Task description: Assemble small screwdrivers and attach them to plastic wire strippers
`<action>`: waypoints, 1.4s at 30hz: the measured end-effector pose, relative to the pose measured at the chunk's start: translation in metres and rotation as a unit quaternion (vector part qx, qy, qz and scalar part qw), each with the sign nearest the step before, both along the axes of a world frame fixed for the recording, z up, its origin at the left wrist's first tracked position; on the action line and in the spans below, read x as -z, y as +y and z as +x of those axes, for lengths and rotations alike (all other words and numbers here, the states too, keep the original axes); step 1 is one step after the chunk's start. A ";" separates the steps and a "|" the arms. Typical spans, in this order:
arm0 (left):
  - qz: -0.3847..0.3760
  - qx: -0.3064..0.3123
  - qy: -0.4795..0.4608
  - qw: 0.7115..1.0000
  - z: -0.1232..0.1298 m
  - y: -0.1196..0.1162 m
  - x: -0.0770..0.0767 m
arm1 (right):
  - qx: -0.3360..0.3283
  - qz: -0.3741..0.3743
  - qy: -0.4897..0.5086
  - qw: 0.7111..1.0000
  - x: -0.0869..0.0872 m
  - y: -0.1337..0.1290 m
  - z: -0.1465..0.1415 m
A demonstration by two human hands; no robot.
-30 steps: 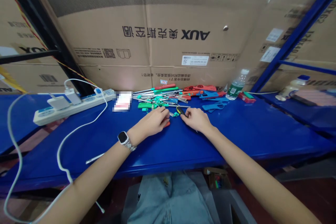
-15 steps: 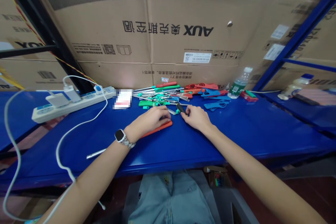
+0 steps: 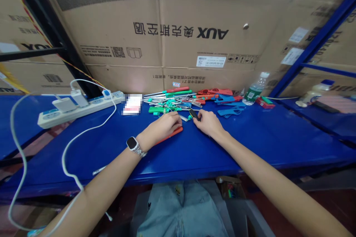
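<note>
My left hand (image 3: pixel 167 124) is closed, its fingers curled down above an orange-red handle (image 3: pixel 171 134) lying on the blue table. What those fingers hold, if anything, is hidden. A metal rod end (image 3: pixel 99 170) sticks out from under my left forearm. My right hand (image 3: pixel 209 123) is closed around a short black handle with a yellowish edge (image 3: pixel 194 114), whose far end points toward the pile. Just beyond both hands spreads a pile of thin metal tools with green and red handles (image 3: pixel 172 102). Blue scissor-like pieces (image 3: pixel 229 111) lie right of it.
A white power strip (image 3: pixel 80 109) with plugs and a loose white cable (image 3: pixel 65 163) occupies the left side. A water bottle (image 3: pixel 255 89) and a small red box (image 3: pixel 264 103) stand at the back right. A large cardboard box (image 3: pixel 178 14) walls off the rear of the blue table (image 3: pixel 211 155).
The camera view has shifted slightly. My left forearm and wrist moved a little to the right, covering more of the orange-red handle. My right hand keeps its grip on the black handle.
</note>
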State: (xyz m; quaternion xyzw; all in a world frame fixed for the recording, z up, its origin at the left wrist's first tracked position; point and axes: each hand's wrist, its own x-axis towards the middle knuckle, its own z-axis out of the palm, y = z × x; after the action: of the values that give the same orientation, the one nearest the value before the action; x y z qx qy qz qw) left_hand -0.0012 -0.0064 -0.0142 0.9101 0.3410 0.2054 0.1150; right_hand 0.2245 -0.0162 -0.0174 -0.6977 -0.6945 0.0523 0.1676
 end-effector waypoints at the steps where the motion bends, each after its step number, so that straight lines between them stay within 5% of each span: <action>1: 0.001 0.001 -0.002 1.000 0.000 -0.001 -0.001 | -0.003 0.005 0.003 1.000 0.001 0.001 0.001; 21: -0.009 -0.004 -0.009 1.000 -0.005 0.000 0.000 | -0.003 0.005 0.015 1.000 0.004 -0.003 -0.001; 26: -0.033 -0.003 -0.036 0.999 -0.007 0.001 0.002 | 0.002 0.057 0.024 0.998 0.002 -0.010 -0.003; 30: -0.078 0.001 -0.095 0.992 -0.011 0.002 0.001 | -0.107 0.111 0.029 0.988 -0.006 -0.023 -0.009; 35: -0.101 0.029 -0.094 0.990 -0.012 -0.002 -0.001 | -0.316 0.047 0.049 0.946 -0.008 -0.026 -0.012; 42: -0.141 -0.006 -0.012 0.990 -0.012 -0.007 -0.001 | -0.335 0.002 0.089 0.938 0.001 -0.015 -0.009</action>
State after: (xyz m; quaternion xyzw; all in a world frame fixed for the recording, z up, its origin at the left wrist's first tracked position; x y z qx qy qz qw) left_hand -0.0129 -0.0136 -0.0132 0.8801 0.3707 0.1671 0.2451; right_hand 0.2157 -0.0308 -0.0181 -0.4165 -0.8706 0.1658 0.2026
